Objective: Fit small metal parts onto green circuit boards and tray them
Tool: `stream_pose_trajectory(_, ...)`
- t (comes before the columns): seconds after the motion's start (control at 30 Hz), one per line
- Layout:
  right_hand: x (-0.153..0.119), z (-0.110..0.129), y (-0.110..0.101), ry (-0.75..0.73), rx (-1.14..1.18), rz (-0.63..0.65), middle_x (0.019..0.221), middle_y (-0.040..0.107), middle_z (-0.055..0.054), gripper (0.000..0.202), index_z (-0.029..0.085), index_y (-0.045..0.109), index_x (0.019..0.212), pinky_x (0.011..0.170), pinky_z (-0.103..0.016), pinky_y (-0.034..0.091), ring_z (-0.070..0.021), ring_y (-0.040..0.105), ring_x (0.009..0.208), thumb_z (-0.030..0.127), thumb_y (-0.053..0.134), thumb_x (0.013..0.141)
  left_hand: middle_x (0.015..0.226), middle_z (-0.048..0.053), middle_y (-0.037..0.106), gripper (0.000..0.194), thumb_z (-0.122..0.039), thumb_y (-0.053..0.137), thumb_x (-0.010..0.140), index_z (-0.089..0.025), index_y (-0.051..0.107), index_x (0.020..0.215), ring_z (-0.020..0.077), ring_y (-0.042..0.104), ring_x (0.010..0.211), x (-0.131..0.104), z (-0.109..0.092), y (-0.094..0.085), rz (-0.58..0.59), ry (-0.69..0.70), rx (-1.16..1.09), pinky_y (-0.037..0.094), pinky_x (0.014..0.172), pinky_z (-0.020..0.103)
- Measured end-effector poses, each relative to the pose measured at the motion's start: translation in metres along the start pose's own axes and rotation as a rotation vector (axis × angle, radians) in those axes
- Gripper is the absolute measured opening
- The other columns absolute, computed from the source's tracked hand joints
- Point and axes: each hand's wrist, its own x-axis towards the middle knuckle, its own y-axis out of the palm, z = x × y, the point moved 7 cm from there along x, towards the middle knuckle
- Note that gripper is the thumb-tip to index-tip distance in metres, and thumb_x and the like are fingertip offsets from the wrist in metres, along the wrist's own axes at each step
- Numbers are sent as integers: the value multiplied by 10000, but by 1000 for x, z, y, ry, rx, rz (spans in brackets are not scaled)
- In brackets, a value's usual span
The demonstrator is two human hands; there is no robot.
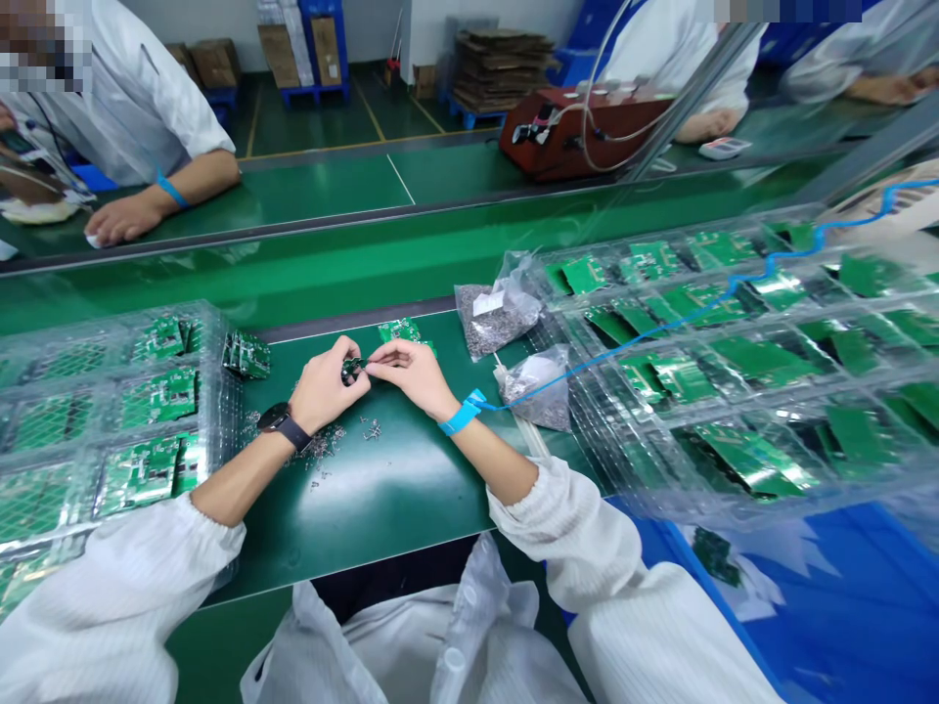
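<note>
My left hand (pixel 327 384) is closed round a small circuit board (pixel 353 370), of which only a dark green part shows between the fingers. Thumb and fingertips of my right hand (pixel 409 373) are pinched together at the board's right edge; whatever small piece they hold is too small to make out. Just beyond my hands lies a green circuit board (pixel 400 330). Small loose metal parts (pixel 323 445) are scattered on the green table (pixel 411 489) below my left hand, with a little cluster (pixel 372 428) nearer the middle.
Clear trays of boards stand left (pixel 212 391) and right (pixel 587 430). Two plastic bags of small parts (pixel 490 318) (pixel 539 391) lie by the right tray. A blue wrist-strap cord (pixel 631 342) crosses that tray. Co-workers sit across the line; one person's hand (pixel 128 217) rests there. A blue bin (pixel 843 606) is lower right.
</note>
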Motion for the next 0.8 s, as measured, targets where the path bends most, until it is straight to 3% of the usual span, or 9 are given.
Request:
stream_pose_trajectory(0.2,-1,-8,1,113,139,-2,825,756,-20,230,210,743,808,851,-356,581,-186,712,823,338,882,677,880,13,680,155,-346,581,872,-223,548,963,195,644,765,-1,-5,0,-10,122,117,420,675,290)
stream_pose_trajectory(0.43,-2,-6,5,142,150,8,793,757,-20,194,209,760,815,742,-323,576,-166,693,737,370,829,734,830,4,672,151,-366,577,909,-219,551,935,183,635,730,-2,-6,-2,-49,120,139,405,650,280)
stream_pose_trajectory(0.63,-4,-4,3,112,90,0,772,748,1,260,226,719,985,732,-310,558,-164,692,736,354,807,777,824,11,680,146,-365,575,907,-222,548,915,189,635,715,-2,-7,0,-30,123,135,390,626,282)
stream_pose_trajectory(0.8,-3,-5,2,96,66,-17,722,720,12,233,224,685,914,732,-317,536,-160,665,699,353,810,766,833,11,680,138,-360,574,905,-226,546,920,192,642,725,-3,-9,2,-4,134,124,391,634,285)
